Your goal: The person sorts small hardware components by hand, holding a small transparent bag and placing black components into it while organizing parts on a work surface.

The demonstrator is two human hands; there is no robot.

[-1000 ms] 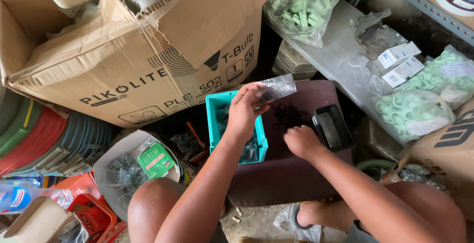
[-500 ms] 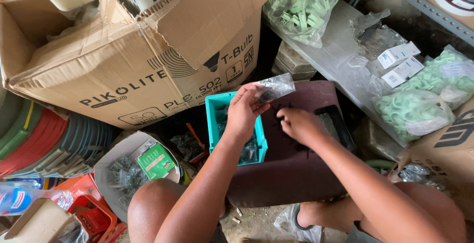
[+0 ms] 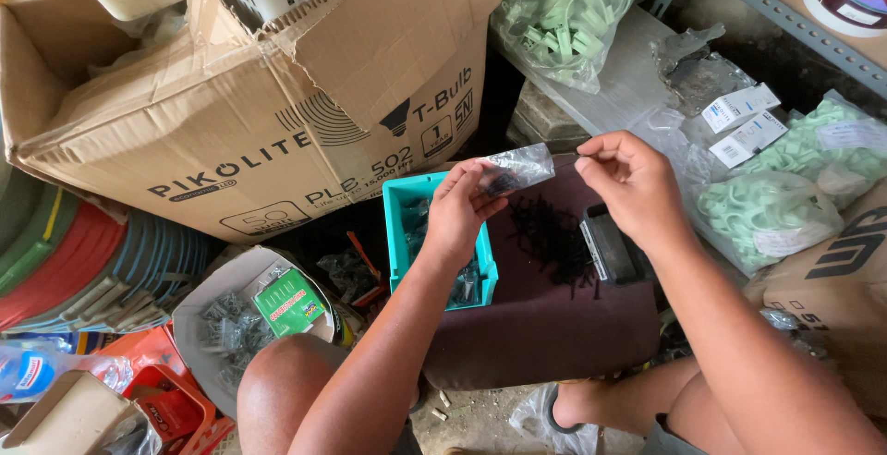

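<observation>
Your left hand [image 3: 459,207] holds a small clear plastic bag [image 3: 519,168] above the far edge of the dark maroon cushion [image 3: 545,326]; thumb and fingers are pinched shut on the bag's near end, and a few dark pieces already show inside it. Your right hand [image 3: 631,181] hovers just to the right of the bag, over the same far edge; its thumb and forefinger are closed to a fine pinch at the bag's mouth (whether a piece sits between them I cannot tell, it is too small to make out). On the cushion, under and between your hands, lies a loose heap of small black screws [image 3: 552,238]; just beside that heap, towards the cushion's right edge, sits a small dark box [image 3: 608,246]. A teal plastic tray [image 3: 403,224] rests touching the cushion's left edge, with more bagged pieces in it. Judged progress: bagging is under way but early; the bag looks only lightly filled and most of the heap remains on the cushion; the bag's mouth is not yet sealed. Behind the cushion stands a large cardboard carton [image 3: 249,122].
</observation>
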